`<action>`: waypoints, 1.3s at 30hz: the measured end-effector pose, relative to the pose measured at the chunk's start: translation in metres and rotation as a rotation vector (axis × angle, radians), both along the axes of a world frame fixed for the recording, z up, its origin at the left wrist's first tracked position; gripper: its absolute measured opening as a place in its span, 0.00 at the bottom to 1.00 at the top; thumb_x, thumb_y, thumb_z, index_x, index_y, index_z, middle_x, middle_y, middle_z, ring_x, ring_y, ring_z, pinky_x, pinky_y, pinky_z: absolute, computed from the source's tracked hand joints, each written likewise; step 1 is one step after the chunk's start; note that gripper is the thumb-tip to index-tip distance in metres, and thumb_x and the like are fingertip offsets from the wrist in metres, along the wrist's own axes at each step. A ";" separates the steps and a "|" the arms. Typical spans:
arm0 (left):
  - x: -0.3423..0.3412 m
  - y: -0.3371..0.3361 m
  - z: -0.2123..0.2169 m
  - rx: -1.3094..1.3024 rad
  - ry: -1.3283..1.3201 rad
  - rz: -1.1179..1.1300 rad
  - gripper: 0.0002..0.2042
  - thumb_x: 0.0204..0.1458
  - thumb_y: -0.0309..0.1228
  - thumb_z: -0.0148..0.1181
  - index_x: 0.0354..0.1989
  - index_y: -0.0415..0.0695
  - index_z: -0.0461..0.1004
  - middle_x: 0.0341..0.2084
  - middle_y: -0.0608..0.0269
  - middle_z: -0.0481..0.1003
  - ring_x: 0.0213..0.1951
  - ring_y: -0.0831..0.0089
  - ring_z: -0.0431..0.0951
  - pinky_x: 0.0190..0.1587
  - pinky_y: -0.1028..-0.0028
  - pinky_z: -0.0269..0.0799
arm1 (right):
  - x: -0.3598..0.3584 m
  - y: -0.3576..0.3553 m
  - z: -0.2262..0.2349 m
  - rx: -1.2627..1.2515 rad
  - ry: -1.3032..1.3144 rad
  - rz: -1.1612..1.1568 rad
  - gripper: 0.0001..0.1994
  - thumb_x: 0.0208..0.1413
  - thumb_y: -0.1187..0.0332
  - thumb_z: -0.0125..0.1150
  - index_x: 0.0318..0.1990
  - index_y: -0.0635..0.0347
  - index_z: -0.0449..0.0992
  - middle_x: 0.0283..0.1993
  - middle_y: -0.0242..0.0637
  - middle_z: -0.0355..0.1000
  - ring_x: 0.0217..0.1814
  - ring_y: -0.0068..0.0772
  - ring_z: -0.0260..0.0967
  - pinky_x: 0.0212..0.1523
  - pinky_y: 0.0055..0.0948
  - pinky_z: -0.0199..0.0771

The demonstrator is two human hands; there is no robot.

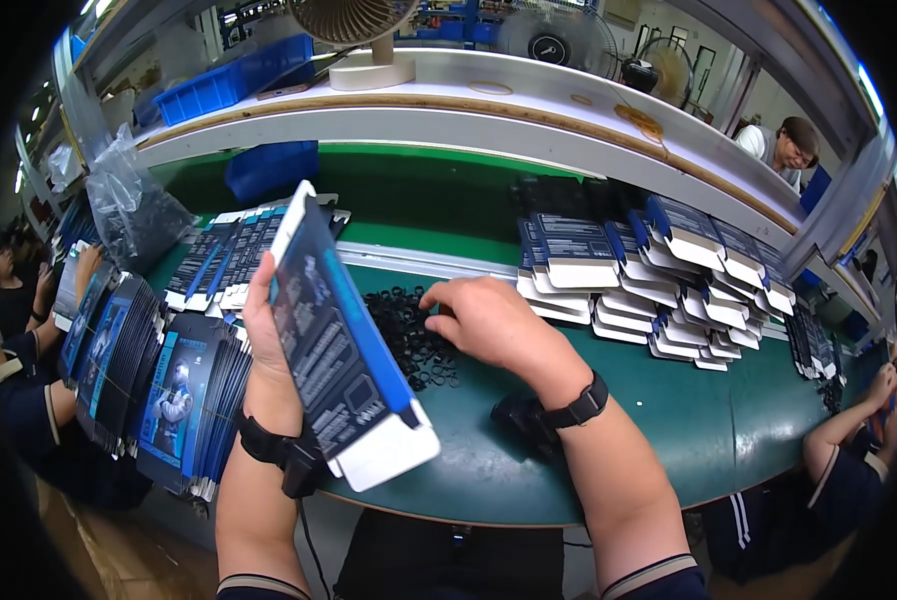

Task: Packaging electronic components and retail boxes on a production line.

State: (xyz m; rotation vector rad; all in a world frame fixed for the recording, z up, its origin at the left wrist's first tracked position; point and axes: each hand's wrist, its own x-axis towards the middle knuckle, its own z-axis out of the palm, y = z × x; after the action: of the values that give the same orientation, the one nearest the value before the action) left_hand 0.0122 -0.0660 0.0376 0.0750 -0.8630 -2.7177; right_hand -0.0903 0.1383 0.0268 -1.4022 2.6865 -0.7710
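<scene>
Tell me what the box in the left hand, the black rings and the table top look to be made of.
Box in the left hand: likely printed cardboard, slightly glossy; flat panels, sharp folds, white tuck flap.
Black rings under the right hand: probably rubber or soft plastic, matte; thin loops lying in a loose heap.
Table top: seems a green rubbery or vinyl mat, smooth with a faint sheen.

Left hand (266,330) grips a flat dark-blue-and-white carton (343,340) tilted up at frame centre-left, right hand (483,320) fingers down on the pile of small black rings (408,335) on the green table (728,420), stacked cartons (658,280) upper right.
</scene>
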 end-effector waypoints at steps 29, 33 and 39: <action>-0.018 -0.001 -0.048 -0.246 -0.050 -0.306 0.23 0.66 0.40 0.40 0.55 0.31 0.69 0.43 0.51 0.78 0.42 0.65 0.81 0.46 0.70 0.78 | 0.003 0.000 0.005 -0.606 -0.237 -0.141 0.05 0.49 0.71 0.63 0.31 0.62 0.74 0.29 0.37 0.75 0.24 0.25 0.70 0.28 0.25 0.68; -0.015 0.004 -0.046 -0.349 -0.071 -0.280 0.22 0.65 0.39 0.42 0.54 0.30 0.70 0.42 0.51 0.78 0.41 0.68 0.81 0.43 0.73 0.77 | 0.008 0.009 0.014 -0.649 -0.192 -0.124 0.08 0.57 0.69 0.62 0.39 0.65 0.79 0.30 0.33 0.74 0.27 0.19 0.67 0.30 0.23 0.67; -0.007 0.007 -0.043 -0.460 -0.053 -0.273 0.20 0.65 0.38 0.44 0.53 0.31 0.70 0.42 0.54 0.78 0.40 0.71 0.80 0.44 0.76 0.75 | 0.032 0.026 0.037 -0.664 -0.135 -0.075 0.08 0.58 0.70 0.60 0.42 0.62 0.80 0.33 0.38 0.74 0.30 0.30 0.71 0.33 0.28 0.69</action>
State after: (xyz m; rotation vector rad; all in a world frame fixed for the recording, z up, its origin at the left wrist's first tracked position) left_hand 0.0056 -0.0587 -0.0050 -0.0734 -1.5931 -2.6840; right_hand -0.0585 0.1643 0.0641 -1.2584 2.4887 -1.8095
